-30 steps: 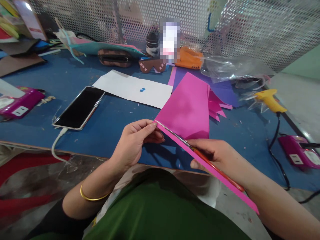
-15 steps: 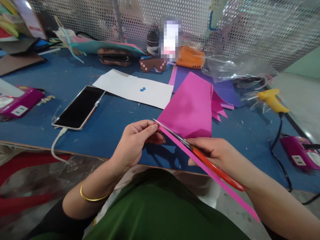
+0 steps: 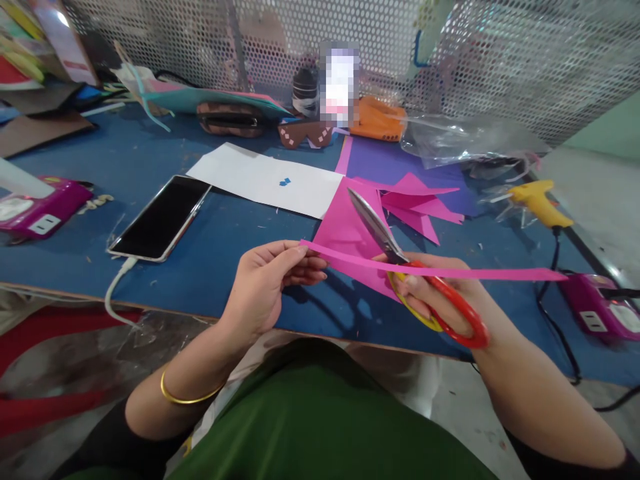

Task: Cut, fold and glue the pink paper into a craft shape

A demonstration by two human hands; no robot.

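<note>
My left hand point(image 3: 270, 283) pinches one end of a long narrow pink paper strip point(image 3: 480, 273), which stretches level to the right across my right hand. My right hand point(image 3: 440, 293) grips red-and-yellow-handled scissors point(image 3: 380, 233), blades closed and pointing up and left. The pink paper sheet point(image 3: 345, 230) lies on the blue table point(image 3: 220, 247) just behind the strip, apart from it. Pink offcuts point(image 3: 415, 203) lie beyond it on a purple sheet point(image 3: 400, 163).
A phone point(image 3: 160, 217) on a white cable lies at the left, a white sheet point(image 3: 270, 180) behind it. A yellow glue gun point(image 3: 540, 200) and a magenta power strip point(image 3: 600, 307) sit at the right. Another magenta box point(image 3: 35, 207) is far left. Clutter lines the mesh wall.
The cut reached the sheet's end: the strip came free and now hangs level from my left hand. The pink sheet dropped flat onto the table. My right hand lifted the scissors, blades up.
</note>
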